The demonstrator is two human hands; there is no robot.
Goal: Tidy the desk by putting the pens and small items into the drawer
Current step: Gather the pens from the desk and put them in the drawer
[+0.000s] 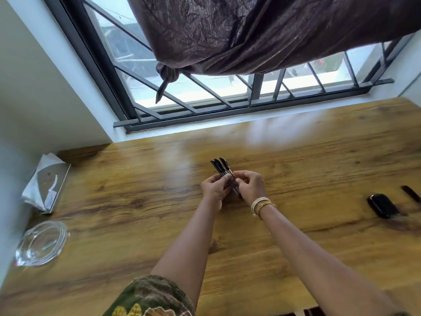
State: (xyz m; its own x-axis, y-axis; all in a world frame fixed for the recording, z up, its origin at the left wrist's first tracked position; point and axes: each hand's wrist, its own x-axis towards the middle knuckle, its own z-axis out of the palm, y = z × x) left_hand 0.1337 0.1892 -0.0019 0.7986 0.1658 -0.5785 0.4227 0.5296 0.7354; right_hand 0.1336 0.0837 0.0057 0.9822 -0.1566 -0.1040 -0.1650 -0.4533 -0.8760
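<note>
Both hands meet mid-desk: my left hand and right hand jointly pinch a bundle of pens, tips toward 11 o'clock. Dark case lies at 3 o'clock on wooden desk.

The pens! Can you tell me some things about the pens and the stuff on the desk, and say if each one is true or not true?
1. Both hands hold the pens together. True: the left hand and right hand grip the bundle.
2. The pens lie flat on the desk. False: they are held up off it.
3. A clear glass dish sits at the desk's left edge. True.
4. The small black case is in the left hand. False: it lies on the desk, far right.
5. The right wrist wears bracelets. True.
</note>
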